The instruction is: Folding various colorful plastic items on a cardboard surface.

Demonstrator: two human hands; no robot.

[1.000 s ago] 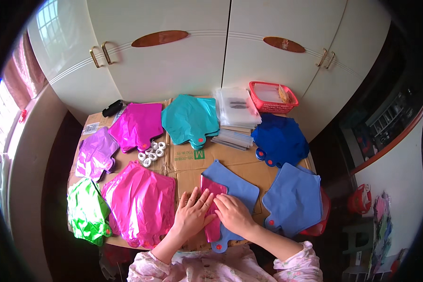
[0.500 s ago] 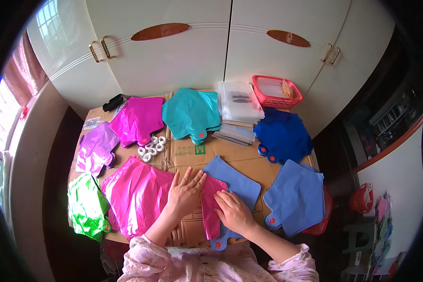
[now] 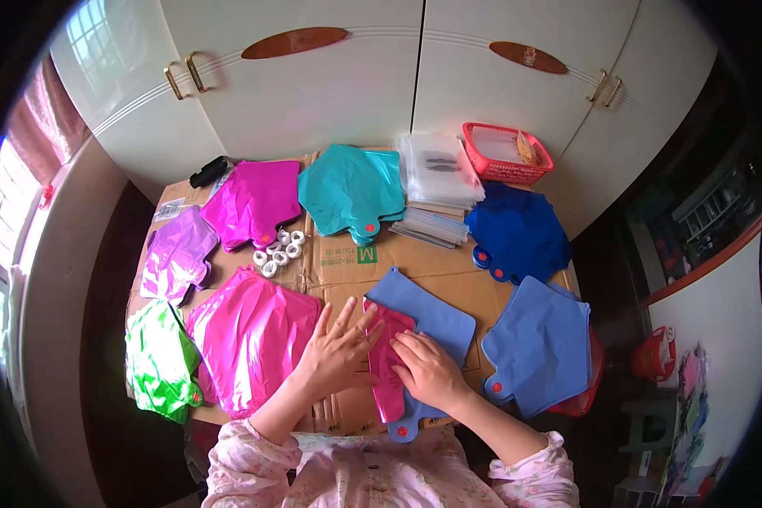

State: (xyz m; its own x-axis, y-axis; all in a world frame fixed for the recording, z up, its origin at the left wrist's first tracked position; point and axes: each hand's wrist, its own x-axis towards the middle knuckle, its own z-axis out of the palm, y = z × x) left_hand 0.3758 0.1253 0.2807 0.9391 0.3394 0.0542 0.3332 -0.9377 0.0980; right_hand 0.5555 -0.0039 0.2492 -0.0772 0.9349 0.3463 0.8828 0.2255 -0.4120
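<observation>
A pink foil balloon (image 3: 385,391), flat and folded into a narrow strip, lies over a matt blue flat balloon (image 3: 442,310) in front of me. My right hand (image 3: 428,372) rests on the pink strip with its fingers lying flat. At the strip's left edge, my left hand (image 3: 337,354) is open with its fingers spread, seemingly raised a little. Whether its fingertips touch the foil I cannot tell. A round tab with a red dot (image 3: 402,432) sticks out at the blue balloon's near end.
Flat balloons lie around: pink (image 3: 250,343), green (image 3: 159,364), lilac (image 3: 178,254), magenta (image 3: 254,203), teal (image 3: 351,190), dark blue (image 3: 521,233), matt blue (image 3: 538,347). White ribbon rolls (image 3: 269,269), clear bags (image 3: 440,165) and a red basket (image 3: 504,169) share the cardboard-covered table (image 3: 339,279).
My left hand's fingers have spread wider and come off the pink strip. My right hand still rests on it. The whole view has shifted slightly.
</observation>
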